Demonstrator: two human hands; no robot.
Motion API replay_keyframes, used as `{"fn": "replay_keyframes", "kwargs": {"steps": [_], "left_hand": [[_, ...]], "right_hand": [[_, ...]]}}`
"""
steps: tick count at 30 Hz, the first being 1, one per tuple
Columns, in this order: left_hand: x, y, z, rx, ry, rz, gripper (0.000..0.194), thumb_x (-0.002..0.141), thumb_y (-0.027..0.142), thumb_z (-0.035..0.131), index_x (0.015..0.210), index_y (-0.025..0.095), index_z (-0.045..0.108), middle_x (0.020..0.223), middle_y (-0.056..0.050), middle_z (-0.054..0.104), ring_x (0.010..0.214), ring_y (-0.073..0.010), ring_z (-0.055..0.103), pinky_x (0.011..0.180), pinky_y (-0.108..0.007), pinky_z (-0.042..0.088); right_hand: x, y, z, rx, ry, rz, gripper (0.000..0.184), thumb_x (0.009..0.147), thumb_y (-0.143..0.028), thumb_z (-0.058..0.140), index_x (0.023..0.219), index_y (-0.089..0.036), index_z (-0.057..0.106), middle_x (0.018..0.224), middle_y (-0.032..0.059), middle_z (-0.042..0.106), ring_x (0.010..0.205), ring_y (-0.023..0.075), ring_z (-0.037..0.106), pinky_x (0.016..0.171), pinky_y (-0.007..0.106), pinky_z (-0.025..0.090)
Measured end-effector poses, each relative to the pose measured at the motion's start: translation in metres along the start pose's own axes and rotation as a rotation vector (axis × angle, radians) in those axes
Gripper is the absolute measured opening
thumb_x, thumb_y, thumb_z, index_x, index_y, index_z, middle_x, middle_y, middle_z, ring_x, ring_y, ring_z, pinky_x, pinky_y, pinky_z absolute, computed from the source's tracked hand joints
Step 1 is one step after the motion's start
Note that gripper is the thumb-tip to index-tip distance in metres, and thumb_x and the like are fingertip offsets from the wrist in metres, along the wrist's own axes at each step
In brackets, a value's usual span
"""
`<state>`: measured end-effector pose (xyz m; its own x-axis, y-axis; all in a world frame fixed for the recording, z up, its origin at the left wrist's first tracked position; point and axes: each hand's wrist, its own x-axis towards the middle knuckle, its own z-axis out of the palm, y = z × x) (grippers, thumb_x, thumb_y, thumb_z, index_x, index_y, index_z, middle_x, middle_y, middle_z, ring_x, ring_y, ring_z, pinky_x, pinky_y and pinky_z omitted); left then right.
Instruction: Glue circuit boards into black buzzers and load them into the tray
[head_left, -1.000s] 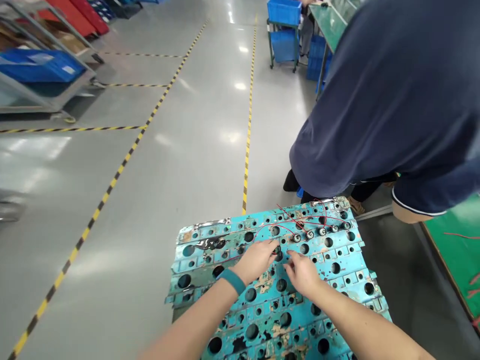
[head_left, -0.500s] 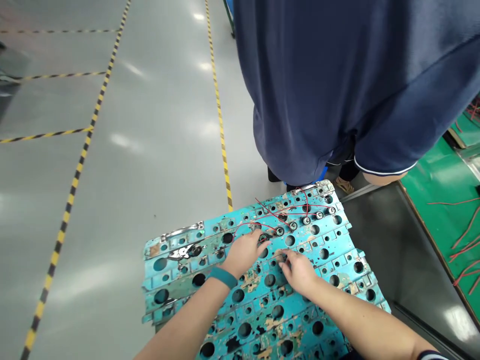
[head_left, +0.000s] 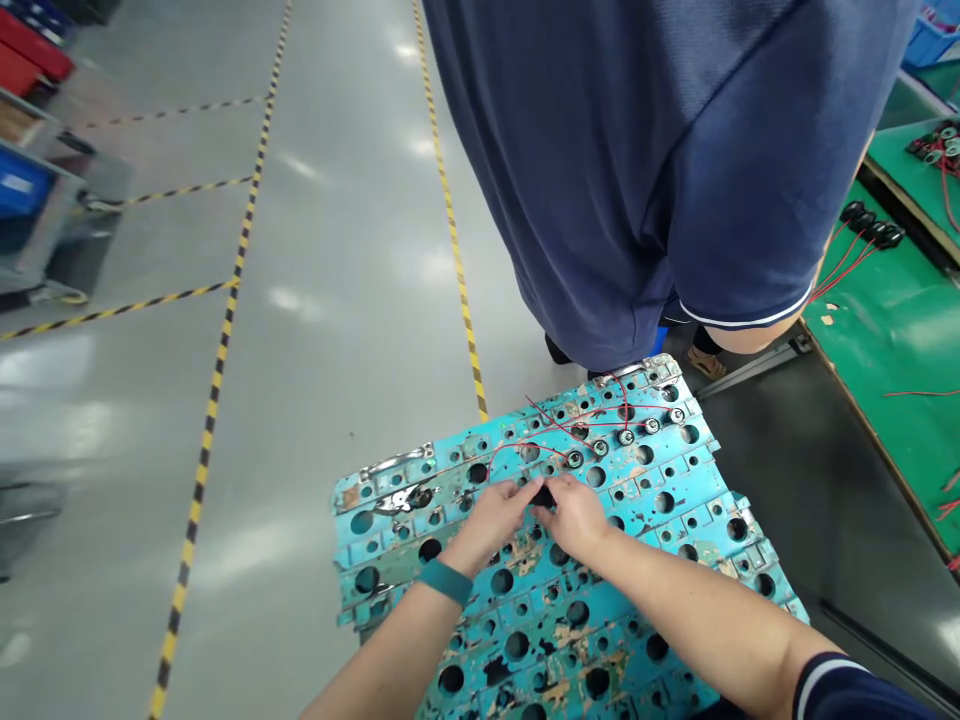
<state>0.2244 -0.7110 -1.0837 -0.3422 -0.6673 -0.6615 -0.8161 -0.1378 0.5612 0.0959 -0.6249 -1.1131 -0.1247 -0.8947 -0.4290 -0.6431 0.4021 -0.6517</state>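
My left hand (head_left: 496, 518) and my right hand (head_left: 576, 518) meet above a worn turquoise board (head_left: 480, 605) full of round holes. Between their fingertips they grip a small black part (head_left: 543, 496), mostly covered by the fingers, so its exact kind is hidden. Just beyond, several small round black components (head_left: 626, 437) with pale tops stand in a slanting row on the board. Thin red wires (head_left: 551, 447) run from them across its far side. A teal band (head_left: 446, 581) circles my left wrist.
Close beyond the board stands a person in a dark blue shirt (head_left: 600, 180). To the right, a green-topped bench (head_left: 892, 330) carries black parts (head_left: 874, 225) with red wires. A cart with a blue bin (head_left: 22, 185) is at far left. Striped tape (head_left: 225, 345) marks the grey floor.
My right hand has moved up to meet my left. A black part is now gripped between them, lifted from the row's near end. The view has shifted slightly.
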Motion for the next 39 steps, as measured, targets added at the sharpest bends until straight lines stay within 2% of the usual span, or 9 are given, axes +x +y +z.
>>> {"fn": "replay_keyframes", "kwargs": {"steps": [5,9,13,20,24,29,32,36,39], "left_hand": [[-0.001,-0.012,-0.032,-0.002,0.043,0.096,0.029,0.078,0.049,0.065,0.085,0.022,0.057,0.049,0.008,0.050,0.044,-0.0157,0.048,0.046,-0.026,0.035],[-0.002,-0.021,-0.056,0.065,0.145,0.247,0.015,0.082,0.036,0.061,0.086,0.022,0.058,0.063,0.004,0.059,0.060,-0.0174,0.058,0.059,-0.028,0.044],[0.001,-0.030,-0.061,0.168,0.208,0.376,0.016,0.090,0.031,0.055,0.081,0.021,0.064,0.078,-0.003,0.067,0.076,-0.0207,0.063,0.074,-0.033,0.049],[0.032,-0.057,-0.050,0.374,0.295,0.410,0.029,0.098,0.031,0.049,0.091,0.020,0.075,0.092,-0.010,0.070,0.093,-0.0270,0.062,0.089,-0.041,0.047],[0.051,-0.065,-0.037,0.477,0.354,0.378,0.031,0.096,0.034,0.052,0.089,0.021,0.080,0.097,-0.014,0.065,0.101,-0.0338,0.056,0.089,-0.046,0.043],[0.063,-0.066,-0.013,0.538,0.354,0.393,0.034,0.096,0.032,0.049,0.089,0.020,0.080,0.089,-0.015,0.067,0.096,-0.0342,0.059,0.086,-0.046,0.044],[0.060,-0.063,0.000,0.544,0.376,0.403,0.034,0.097,0.027,0.045,0.099,0.017,0.077,0.093,-0.016,0.071,0.097,-0.0340,0.062,0.088,-0.045,0.046],[0.041,-0.060,0.008,0.528,0.424,0.421,0.037,0.098,0.025,0.043,0.126,0.016,0.066,0.099,-0.015,0.072,0.096,-0.0323,0.064,0.088,-0.044,0.049],[0.019,-0.059,0.014,0.505,0.473,0.430,0.043,0.101,0.029,0.041,0.136,0.012,0.057,0.099,-0.017,0.071,0.096,-0.0325,0.065,0.089,-0.046,0.051]], "right_hand": [[0.010,0.004,0.004,-0.091,-0.022,0.036,0.033,0.097,-0.037,0.059,0.123,-0.017,0.061,0.110,0.0129,0.074,0.101,0.0252,0.071,0.086,0.032,0.053],[0.018,0.001,0.012,-0.164,-0.031,0.088,0.037,0.103,-0.037,0.049,0.130,-0.011,0.053,0.099,0.0158,0.075,0.091,0.0271,0.073,0.078,0.035,0.053],[0.027,-0.005,0.019,-0.209,-0.028,0.122,0.033,0.104,-0.030,0.047,0.131,-0.012,0.049,0.103,0.0165,0.075,0.091,0.0263,0.074,0.077,0.034,0.054],[0.035,-0.007,0.023,-0.260,-0.052,0.161,0.033,0.101,-0.021,0.051,0.134,-0.014,0.050,0.103,0.0157,0.075,0.095,0.0263,0.074,0.080,0.035,0.054],[0.035,-0.005,0.023,-0.268,-0.053,0.176,0.036,0.101,-0.023,0.052,0.136,-0.015,0.051,0.101,0.0149,0.077,0.096,0.0260,0.074,0.080,0.034,0.053],[0.037,-0.006,0.021,-0.268,-0.046,0.170,0.038,0.101,-0.025,0.053,0.138,-0.016,0.052,0.100,0.0133,0.078,0.094,0.0243,0.075,0.078,0.031,0.053],[0.034,-0.010,0.016,-0.267,-0.041,0.162,0.042,0.099,-0.023,0.056,0.140,-0.014,0.051,0.100,0.0147,0.078,0.093,0.0249,0.075,0.077,0.031,0.054],[0.011,-0.007,0.000,-0.260,-0.016,0.145,0.055,0.098,-0.029,0.059,0.148,-0.013,0.042,0.104,0.0166,0.077,0.089,0.0265,0.075,0.074,0.033,0.056],[-0.011,0.006,-0.017,-0.250,0.009,0.135,0.050,0.102,-0.033,0.050,0.148,-0.014,0.046,0.101,0.0147,0.077,0.087,0.0265,0.075,0.076,0.033,0.057]]}}
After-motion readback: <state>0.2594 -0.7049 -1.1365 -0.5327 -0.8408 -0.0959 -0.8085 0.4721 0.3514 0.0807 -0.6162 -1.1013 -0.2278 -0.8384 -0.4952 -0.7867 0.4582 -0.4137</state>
